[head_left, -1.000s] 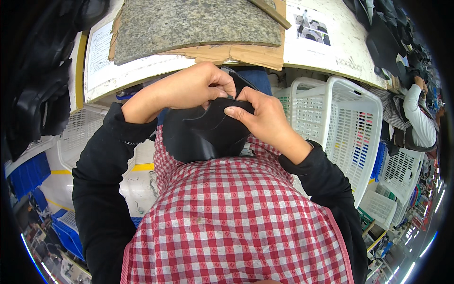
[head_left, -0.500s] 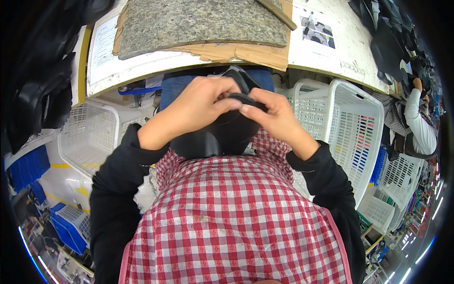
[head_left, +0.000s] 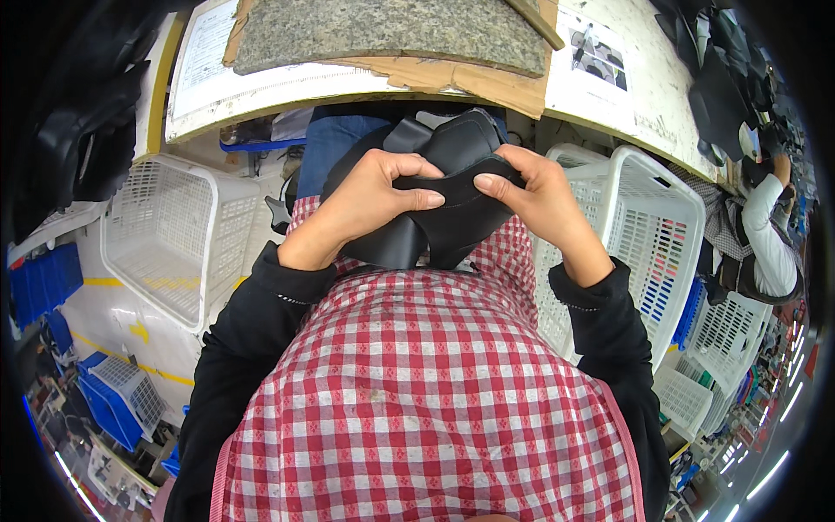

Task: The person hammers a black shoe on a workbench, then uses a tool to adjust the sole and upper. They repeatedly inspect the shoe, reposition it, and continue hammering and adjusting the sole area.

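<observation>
A black shoe upper (head_left: 448,213) made of stitched leather pieces is held in front of my chest, above my red checked apron (head_left: 417,383). My left hand (head_left: 370,204) grips its left side, thumb pressed along a curved edge strip. My right hand (head_left: 539,196) holds the right side, fingers curled over the top edge and thumb pointing toward the left hand. Both hands meet at the same dark strip near the upper's middle.
A workbench (head_left: 609,78) with a grey stone slab (head_left: 391,30) on cardboard lies ahead. White plastic baskets stand at my left (head_left: 165,239) and right (head_left: 644,226). Blue crates (head_left: 113,391) sit on the floor at lower left. Another person's white sleeve (head_left: 765,226) shows at the far right.
Both hands with the black upper have shifted right and slightly down in view. The left basket has come into full view as the head turned.
</observation>
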`<state>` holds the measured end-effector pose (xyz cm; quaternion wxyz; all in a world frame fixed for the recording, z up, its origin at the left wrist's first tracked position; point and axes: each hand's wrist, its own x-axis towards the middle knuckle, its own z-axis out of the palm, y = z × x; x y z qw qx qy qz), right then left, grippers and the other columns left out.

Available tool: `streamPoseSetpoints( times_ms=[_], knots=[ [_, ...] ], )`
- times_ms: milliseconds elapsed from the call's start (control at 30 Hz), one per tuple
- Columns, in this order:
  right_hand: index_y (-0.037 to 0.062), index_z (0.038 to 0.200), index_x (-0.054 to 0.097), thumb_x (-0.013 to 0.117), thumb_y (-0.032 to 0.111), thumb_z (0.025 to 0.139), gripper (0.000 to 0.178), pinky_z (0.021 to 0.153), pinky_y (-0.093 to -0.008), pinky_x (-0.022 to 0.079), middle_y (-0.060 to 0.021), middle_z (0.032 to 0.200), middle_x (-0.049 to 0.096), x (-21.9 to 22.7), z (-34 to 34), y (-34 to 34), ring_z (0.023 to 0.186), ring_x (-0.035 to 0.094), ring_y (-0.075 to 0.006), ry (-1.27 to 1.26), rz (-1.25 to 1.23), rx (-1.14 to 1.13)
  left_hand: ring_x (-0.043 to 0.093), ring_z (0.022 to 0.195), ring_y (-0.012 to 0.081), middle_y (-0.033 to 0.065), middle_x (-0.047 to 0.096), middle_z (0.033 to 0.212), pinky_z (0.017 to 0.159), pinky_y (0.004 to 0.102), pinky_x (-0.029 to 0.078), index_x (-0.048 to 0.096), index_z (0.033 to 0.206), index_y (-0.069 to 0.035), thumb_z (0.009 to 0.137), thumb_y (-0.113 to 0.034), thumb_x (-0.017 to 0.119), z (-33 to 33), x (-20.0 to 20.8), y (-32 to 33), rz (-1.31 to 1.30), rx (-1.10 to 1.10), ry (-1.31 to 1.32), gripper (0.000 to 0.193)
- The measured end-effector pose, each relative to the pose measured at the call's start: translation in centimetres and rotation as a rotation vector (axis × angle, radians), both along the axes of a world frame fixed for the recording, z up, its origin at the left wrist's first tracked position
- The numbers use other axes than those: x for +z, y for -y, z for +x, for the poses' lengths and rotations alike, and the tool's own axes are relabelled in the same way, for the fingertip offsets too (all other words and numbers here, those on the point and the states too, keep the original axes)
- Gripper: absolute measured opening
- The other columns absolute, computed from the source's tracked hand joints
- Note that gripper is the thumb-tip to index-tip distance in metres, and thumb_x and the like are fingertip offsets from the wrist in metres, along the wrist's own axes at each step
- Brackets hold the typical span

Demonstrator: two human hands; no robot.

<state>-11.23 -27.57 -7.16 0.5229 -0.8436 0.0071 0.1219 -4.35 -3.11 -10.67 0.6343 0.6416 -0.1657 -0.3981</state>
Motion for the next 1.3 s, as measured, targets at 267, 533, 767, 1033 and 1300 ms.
streamPoseSetpoints(
  times_ms=[267, 533, 767, 1033, 1300],
  knots=[
    [0.0009, 0.098, 0.067, 0.078, 0.022, 0.095, 0.024, 0.072, -0.0257, 0.049, 0.0006, 0.084, 0.063, -0.2, -1.1, -0.1, 0.081, 0.056, -0.0059, 0.003, 0.002, -0.037, 0.066, 0.084, 0.0072, 0.0034, 0.077, 0.092, 0.08, 0.0255, 0.054, 0.079, 0.101, 0.001, 0.085, -0.002, 0.081, -0.8, -0.3, 0.6, 0.02, 0.04, 0.02, 0.017],
    [-0.0001, 0.096, 0.068, 0.08, 0.016, 0.091, 0.021, 0.071, -0.028, 0.049, 0.0002, 0.081, 0.062, -0.1, -2.4, -0.4, 0.078, 0.057, -0.0083, 0.187, -0.009, 0.013, 0.067, 0.085, 0.009, 0.0049, 0.077, 0.094, 0.08, 0.0267, 0.054, 0.077, 0.11, 0.004, 0.085, -0.007, 0.083, 1.5, 0.6, 0.1, 0.045, -0.312, 0.028, 0.029],
    [0.0049, 0.105, 0.078, 0.083, 0.019, 0.087, 0.024, 0.065, -0.0301, 0.054, -0.0069, 0.083, 0.075, 3.7, -1.0, 2.3, 0.069, 0.068, -0.0152, 0.029, -0.179, 0.119, 0.065, 0.085, 0.0084, 0.0042, 0.075, 0.09, 0.08, 0.0269, 0.052, 0.073, 0.105, 0.005, 0.083, -0.006, 0.083, -0.6, 2.1, 2.8, 0.075, -0.262, 0.182, 0.026],
    [0.0054, 0.111, 0.075, 0.087, 0.022, 0.083, 0.034, 0.077, -0.0313, 0.054, -0.0071, 0.089, 0.076, 2.9, -0.7, 3.4, 0.08, 0.067, -0.0141, -0.065, -0.107, 0.281, 0.069, 0.072, 0.0153, 0.0107, 0.074, 0.078, 0.069, 0.0325, 0.053, 0.073, 0.088, 0.002, 0.076, -0.007, 0.086, -1.8, 1.8, 2.1, 0.177, -0.07, 0.284, 0.02],
    [0.0009, 0.119, 0.07, 0.082, 0.019, 0.091, 0.036, 0.087, -0.0307, 0.054, -0.0066, 0.105, 0.076, -1.7, -2.0, 0.8, 0.094, 0.065, -0.0093, -0.026, 0.097, 0.005, 0.065, 0.077, 0.0075, 0.0014, 0.073, 0.08, 0.071, 0.0258, 0.052, 0.078, 0.088, 0.001, 0.081, -0.004, 0.085, -0.5, 0.7, 0.4, 0.061, 0.001, -0.089, 0.011]
  ],
)
